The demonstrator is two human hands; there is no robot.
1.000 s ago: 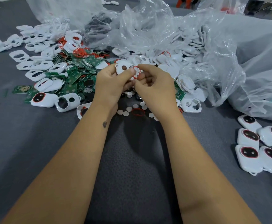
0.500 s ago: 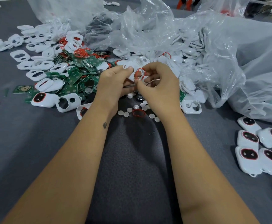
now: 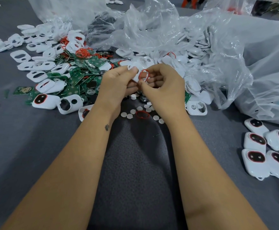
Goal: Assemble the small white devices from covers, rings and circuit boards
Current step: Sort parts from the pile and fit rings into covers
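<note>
Left hand (image 3: 117,83) fingers pinch a white cover (image 3: 136,75) narrowly; right hand (image 3: 163,87) fingers, curled close, press a red ring (image 3: 143,75) against it, above the surface (image 3: 36,146).

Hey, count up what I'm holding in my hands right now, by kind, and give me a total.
White plastic cover, pinched in the left hand: 1
Thin red ring, held against the cover by the right hand: 1
Total: 2
</note>
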